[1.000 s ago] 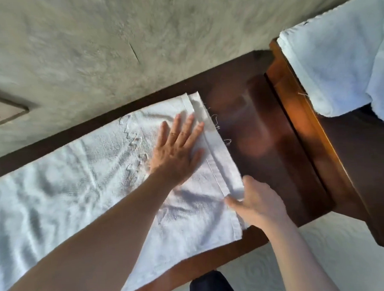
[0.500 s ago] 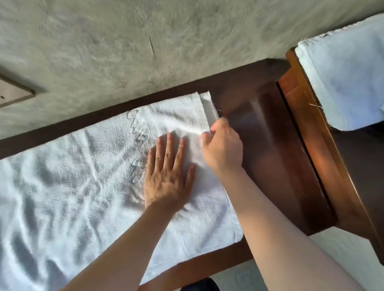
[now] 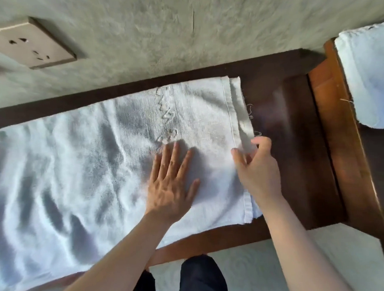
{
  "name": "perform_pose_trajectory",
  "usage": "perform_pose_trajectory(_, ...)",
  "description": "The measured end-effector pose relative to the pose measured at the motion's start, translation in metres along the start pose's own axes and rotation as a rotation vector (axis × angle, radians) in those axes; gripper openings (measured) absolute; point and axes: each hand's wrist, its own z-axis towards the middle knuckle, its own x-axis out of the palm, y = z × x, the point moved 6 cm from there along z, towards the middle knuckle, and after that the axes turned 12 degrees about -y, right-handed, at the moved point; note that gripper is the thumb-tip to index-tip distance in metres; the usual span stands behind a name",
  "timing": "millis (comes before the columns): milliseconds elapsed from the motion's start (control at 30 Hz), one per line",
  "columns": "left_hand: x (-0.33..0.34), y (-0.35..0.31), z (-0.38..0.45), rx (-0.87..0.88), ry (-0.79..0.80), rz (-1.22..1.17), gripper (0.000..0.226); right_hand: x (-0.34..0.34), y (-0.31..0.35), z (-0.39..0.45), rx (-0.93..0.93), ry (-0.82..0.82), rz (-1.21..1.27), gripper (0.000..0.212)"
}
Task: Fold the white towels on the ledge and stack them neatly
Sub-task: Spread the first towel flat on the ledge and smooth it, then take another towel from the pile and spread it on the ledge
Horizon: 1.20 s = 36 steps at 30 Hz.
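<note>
On the dark ledge (image 3: 281,123) your towel (image 3: 81,173) lies spread out. Your left hand (image 3: 171,186) presses flat on it. Your right hand (image 3: 256,166) seems to pinch its hemmed edge.

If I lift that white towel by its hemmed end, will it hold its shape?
Probably not: the towel lies rumpled, so it looks floppy. Its two layers at the hem sit offset and may slip apart. The ledge looks glossy, so the cloth could slide.

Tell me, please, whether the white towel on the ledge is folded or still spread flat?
Folded at least once: two hemmed edges of the towel lie offset near the right hand.
</note>
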Motion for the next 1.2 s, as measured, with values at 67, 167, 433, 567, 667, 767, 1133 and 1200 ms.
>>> perform_pose_trajectory(67, 0.003, -0.006, -0.001, 0.03, -0.001, -0.015, 0.073, 0.002, 0.0, -0.024, -0.043, 0.02, -0.008, 0.049)
perform_pose_trajectory(167, 0.001, -0.01, -0.002, 0.048, 0.015, -0.02, 0.071, 0.009, -0.004, -0.042, -0.046, 0.084, 0.008, 0.046)
perform_pose_trajectory(433, 0.0, 0.007, -0.021, -0.001, 0.015, 0.05, 0.069, -0.012, -0.04, -0.035, 0.043, -0.047, -0.127, 0.035)
perform_pose_trajectory(567, 0.003, 0.003, -0.026, 0.0, 0.007, 0.007, 0.07, -0.02, -0.042, -0.043, 0.143, -0.056, -0.029, 0.039)
perform_pose_trajectory(667, 0.003, -0.002, -0.032, 0.04, 0.001, 0.008, 0.07, -0.015, -0.055, -0.059, 0.186, 0.087, -0.07, 0.051)
perform_pose_trajectory(767, -0.001, 0.0, -0.035, 0.056, -0.002, -0.01, 0.068, -0.019, -0.062, -0.065, 0.095, -0.007, -0.164, 0.057)
perform_pose_trajectory(1133, -0.004, -0.017, -0.082, 0.22, 0.086, 0.048, 0.12, -0.028, -0.056, -0.072, 0.43, 0.154, 0.536, 0.009)
perform_pose_trajectory(1200, -0.008, -0.01, -0.08, 0.114, 0.005, -0.012, 0.115, -0.026, -0.051, -0.079, 0.593, 0.333, 0.795, 0.023)
